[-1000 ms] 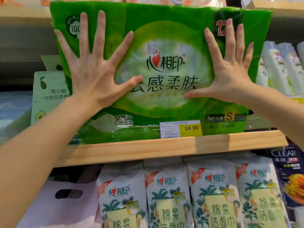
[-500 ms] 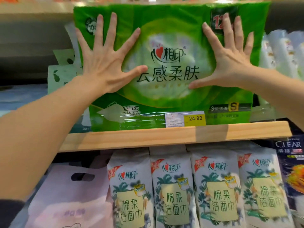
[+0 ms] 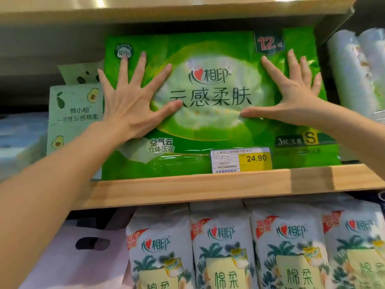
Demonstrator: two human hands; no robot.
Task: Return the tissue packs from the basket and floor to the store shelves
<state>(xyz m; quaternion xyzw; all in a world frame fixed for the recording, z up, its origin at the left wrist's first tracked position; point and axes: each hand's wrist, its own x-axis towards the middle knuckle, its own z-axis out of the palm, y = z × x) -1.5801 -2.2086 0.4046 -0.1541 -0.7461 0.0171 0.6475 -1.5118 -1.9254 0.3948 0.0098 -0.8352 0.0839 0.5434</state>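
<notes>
A large green tissue pack point(image 3: 212, 126) stands upright on the wooden shelf point(image 3: 187, 188), its front face toward me. My left hand point(image 3: 133, 105) lies flat on the pack's left half with fingers spread wide. My right hand point(image 3: 291, 97) presses flat on the right half, fingers also spread. Neither hand grips the pack; both palms push against its face. A yellow price tag point(image 3: 241, 160) reading 24.90 sits on the shelf lip in front of the pack.
A pale green avocado-print box point(image 3: 73, 117) stands left of the pack, and clear-wrapped white rolls point(image 3: 358, 76) stand to its right. Another shelf board point(image 3: 166, 7) runs close overhead. Several white cotton-towel packs point(image 3: 225, 247) and a pink bag point(image 3: 73, 257) fill the shelf below.
The green pack has gone deeper onto the shelf under the upper board, with both flat hands following it. The view has shifted so that the pack sits more centred.
</notes>
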